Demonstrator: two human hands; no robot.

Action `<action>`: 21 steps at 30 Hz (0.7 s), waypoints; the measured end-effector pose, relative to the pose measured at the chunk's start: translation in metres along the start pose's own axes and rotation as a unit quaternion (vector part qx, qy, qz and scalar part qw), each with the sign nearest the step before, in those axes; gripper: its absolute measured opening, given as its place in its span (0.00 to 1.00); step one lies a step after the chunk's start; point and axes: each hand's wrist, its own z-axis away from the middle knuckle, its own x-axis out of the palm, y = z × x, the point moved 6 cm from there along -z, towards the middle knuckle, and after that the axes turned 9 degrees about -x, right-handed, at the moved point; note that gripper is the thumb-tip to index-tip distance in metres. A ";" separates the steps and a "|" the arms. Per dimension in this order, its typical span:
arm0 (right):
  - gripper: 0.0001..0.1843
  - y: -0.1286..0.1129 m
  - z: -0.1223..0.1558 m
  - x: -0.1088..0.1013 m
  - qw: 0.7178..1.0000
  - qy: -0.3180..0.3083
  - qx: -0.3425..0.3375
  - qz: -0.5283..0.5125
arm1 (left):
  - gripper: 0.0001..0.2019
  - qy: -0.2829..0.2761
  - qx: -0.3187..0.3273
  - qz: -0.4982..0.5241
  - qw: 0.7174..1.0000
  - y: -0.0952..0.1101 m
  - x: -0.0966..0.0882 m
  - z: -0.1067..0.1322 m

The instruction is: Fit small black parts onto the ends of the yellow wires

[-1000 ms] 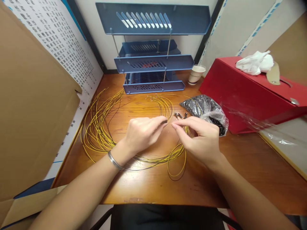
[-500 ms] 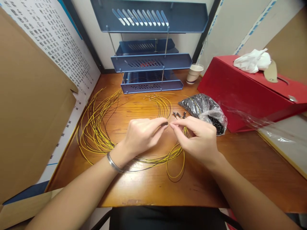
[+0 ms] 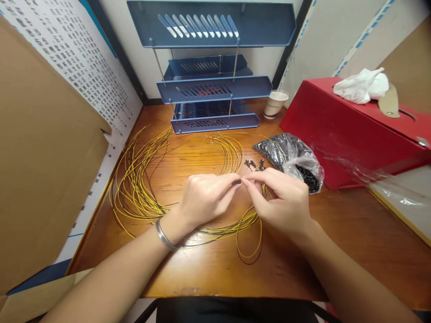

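My left hand is closed in a pinch on a small black part, mostly covered by the thumb and finger. The fingertips of my right hand meet it there, pinched together; whatever they hold is too small and hidden to make out. Beneath and around both hands lies a loose coil of yellow and black wires. Several wire ends with tiny metal tips fan out beyond my hands. Just past my right fingers rest several wire ends with black connectors.
A clear plastic bag of small black parts lies right of the wires. Behind it stand a red box with white tissue on top and a paper cup. A blue tiered rack stands at the back; cardboard flanks the left.
My two hands have come together, so the right fingertips now touch the left ones at the black part. The whole view has shifted slightly.
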 end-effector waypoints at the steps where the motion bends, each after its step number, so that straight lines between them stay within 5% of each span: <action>1: 0.02 0.000 0.001 0.001 1.000 -0.005 -0.002 0.000 | 0.06 -0.001 0.000 -0.002 1.000 0.000 0.000 0.000; 21: 0.03 0.002 -0.001 -0.003 1.000 0.004 -0.008 0.017 | 0.06 -0.016 -0.010 -0.024 1.000 -0.010 0.000 -0.004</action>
